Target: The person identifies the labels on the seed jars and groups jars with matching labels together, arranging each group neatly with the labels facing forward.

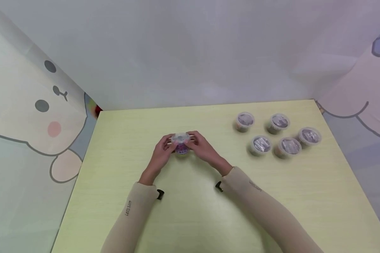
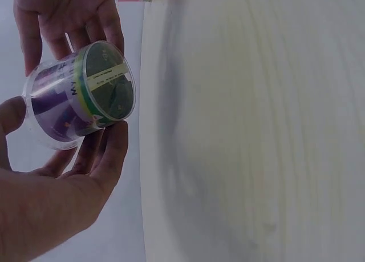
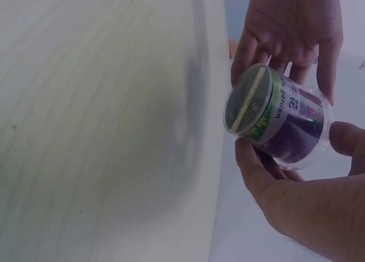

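A small clear plastic tub [image 1: 182, 149] with a purple printed label is held between both hands near the middle of the table. My left hand [image 1: 163, 151] grips its left side, thumb at the near face and fingers round the back. From the right, my right hand [image 1: 204, 147] holds it the same way, thumb near the rim. In the left wrist view the tub [image 2: 63, 99] shows its clear base, with a pale strip across it, tilted over the tabletop. The right wrist view shows green and white parts of the label on the tub [image 3: 288, 122], including the word "garden".
Several similar tubs with silvery packets under their lids, such as this front tub [image 1: 260, 145] and this rear tub [image 1: 245, 121], stand on the right of the pale yellow table [image 1: 120, 140]. A white wall sheet [image 1: 190, 52] hangs behind; cartoon-printed sheets flank both sides.
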Available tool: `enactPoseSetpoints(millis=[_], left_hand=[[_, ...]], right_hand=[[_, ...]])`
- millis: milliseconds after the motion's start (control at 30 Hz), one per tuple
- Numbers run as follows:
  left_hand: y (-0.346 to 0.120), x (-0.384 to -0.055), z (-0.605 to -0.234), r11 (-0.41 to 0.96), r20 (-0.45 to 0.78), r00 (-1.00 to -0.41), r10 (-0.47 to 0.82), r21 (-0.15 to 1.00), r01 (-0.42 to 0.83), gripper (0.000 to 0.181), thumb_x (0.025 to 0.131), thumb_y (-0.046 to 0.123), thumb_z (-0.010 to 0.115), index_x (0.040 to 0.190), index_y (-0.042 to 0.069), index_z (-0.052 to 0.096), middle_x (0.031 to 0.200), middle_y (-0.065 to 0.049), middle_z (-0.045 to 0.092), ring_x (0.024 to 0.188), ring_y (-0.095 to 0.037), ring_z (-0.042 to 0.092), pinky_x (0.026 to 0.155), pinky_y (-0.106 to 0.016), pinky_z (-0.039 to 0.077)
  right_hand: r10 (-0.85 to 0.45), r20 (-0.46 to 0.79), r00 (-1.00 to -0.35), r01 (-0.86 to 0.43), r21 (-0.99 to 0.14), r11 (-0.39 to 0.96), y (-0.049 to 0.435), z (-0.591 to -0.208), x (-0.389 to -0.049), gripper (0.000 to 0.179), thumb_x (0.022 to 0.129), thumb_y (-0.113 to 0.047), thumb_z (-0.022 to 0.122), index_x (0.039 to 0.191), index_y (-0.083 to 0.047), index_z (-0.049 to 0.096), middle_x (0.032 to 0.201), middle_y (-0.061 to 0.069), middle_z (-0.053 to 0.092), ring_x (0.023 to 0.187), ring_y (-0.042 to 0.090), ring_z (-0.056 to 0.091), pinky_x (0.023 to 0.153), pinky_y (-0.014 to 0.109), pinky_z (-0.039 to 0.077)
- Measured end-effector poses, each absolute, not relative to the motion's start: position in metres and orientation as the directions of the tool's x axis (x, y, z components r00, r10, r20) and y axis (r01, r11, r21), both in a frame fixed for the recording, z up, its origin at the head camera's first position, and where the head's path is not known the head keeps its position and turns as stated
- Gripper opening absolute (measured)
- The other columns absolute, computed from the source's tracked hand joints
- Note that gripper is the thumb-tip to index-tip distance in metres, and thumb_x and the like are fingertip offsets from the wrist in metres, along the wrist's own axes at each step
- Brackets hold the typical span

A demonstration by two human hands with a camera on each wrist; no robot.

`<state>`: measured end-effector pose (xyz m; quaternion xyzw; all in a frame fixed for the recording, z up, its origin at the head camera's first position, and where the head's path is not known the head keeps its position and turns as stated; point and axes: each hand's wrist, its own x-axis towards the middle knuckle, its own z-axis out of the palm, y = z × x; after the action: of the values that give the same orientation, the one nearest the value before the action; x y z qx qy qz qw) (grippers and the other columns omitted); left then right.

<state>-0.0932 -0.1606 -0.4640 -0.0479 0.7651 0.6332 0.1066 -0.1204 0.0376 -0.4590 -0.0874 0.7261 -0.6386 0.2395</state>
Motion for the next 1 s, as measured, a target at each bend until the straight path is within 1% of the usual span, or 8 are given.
enactPoseSetpoints(millis=[167, 333, 567, 700, 833, 1000], left_hand=[[-0.175, -0.098, -0.466, 0.196, -0.247, -0.968, 0.040, 0.952, -0.235, 0.048, 0.112, 0.019, 0.056, 0.156, 0.004, 0.046, 0.148, -0.022, 0.053, 0.128, -0.032, 0.058, 0.108, -0.043, 0.053], [-0.188, -0.103, -0.468, 0.219, -0.262, -0.964, 0.039, 0.944, -0.248, 0.051, 0.112, 0.022, 0.056, 0.158, 0.006, 0.045, 0.149, -0.020, 0.049, 0.132, -0.032, 0.056, 0.110, -0.044, 0.052], [-0.207, -0.109, -0.472, 0.229, -0.254, -0.965, 0.069, 0.945, -0.233, 0.052, 0.112, 0.024, 0.055, 0.160, 0.006, 0.043, 0.152, -0.021, 0.045, 0.135, -0.033, 0.052, 0.113, -0.046, 0.049], [-0.216, -0.113, -0.476, 0.237, -0.247, -0.965, 0.085, 0.946, -0.221, 0.054, 0.112, 0.024, 0.055, 0.161, 0.006, 0.041, 0.154, -0.020, 0.044, 0.136, -0.032, 0.051, 0.114, -0.044, 0.048], [-0.222, -0.115, -0.479, 0.240, -0.238, -0.967, 0.096, 0.948, -0.209, 0.056, 0.112, 0.024, 0.056, 0.162, 0.007, 0.040, 0.156, -0.019, 0.042, 0.139, -0.032, 0.049, 0.111, -0.034, 0.048], [-0.227, -0.118, -0.479, 0.245, -0.229, -0.968, 0.106, 0.949, -0.198, 0.057, 0.111, 0.022, 0.057, 0.163, 0.008, 0.038, 0.159, -0.019, 0.040, 0.144, -0.034, 0.046, 0.102, -0.019, 0.048]], right_hand=[[-0.448, -0.234, -0.863, 0.177, -0.970, 0.164, 0.024, -0.463, -0.127, 0.048, 0.112, -0.021, 0.055, 0.155, -0.004, 0.042, 0.154, 0.022, 0.053, 0.142, 0.036, 0.053, 0.115, 0.051, 0.047], [-0.452, -0.217, -0.865, 0.161, -0.974, 0.158, 0.011, -0.466, -0.134, 0.048, 0.112, -0.020, 0.056, 0.154, -0.003, 0.042, 0.153, 0.022, 0.053, 0.142, 0.037, 0.053, 0.115, 0.050, 0.047], [-0.459, -0.197, -0.867, 0.145, -0.979, 0.146, -0.004, -0.473, -0.144, 0.048, 0.110, -0.019, 0.059, 0.153, -0.002, 0.043, 0.152, 0.023, 0.053, 0.140, 0.038, 0.055, 0.115, 0.049, 0.047], [-0.451, -0.188, -0.872, 0.136, -0.980, 0.146, -0.011, -0.476, -0.146, 0.049, 0.110, -0.019, 0.060, 0.153, -0.003, 0.043, 0.151, 0.022, 0.053, 0.140, 0.037, 0.055, 0.116, 0.047, 0.047], [-0.448, -0.176, -0.877, 0.123, -0.982, 0.146, -0.016, -0.477, -0.148, 0.050, 0.109, -0.018, 0.060, 0.154, -0.002, 0.043, 0.151, 0.021, 0.053, 0.142, 0.036, 0.053, 0.117, 0.045, 0.046], [-0.453, -0.147, -0.880, 0.089, -0.985, 0.146, -0.020, -0.481, -0.152, 0.051, 0.108, -0.014, 0.062, 0.154, -0.001, 0.043, 0.153, 0.021, 0.052, 0.143, 0.036, 0.052, 0.117, 0.044, 0.046]])
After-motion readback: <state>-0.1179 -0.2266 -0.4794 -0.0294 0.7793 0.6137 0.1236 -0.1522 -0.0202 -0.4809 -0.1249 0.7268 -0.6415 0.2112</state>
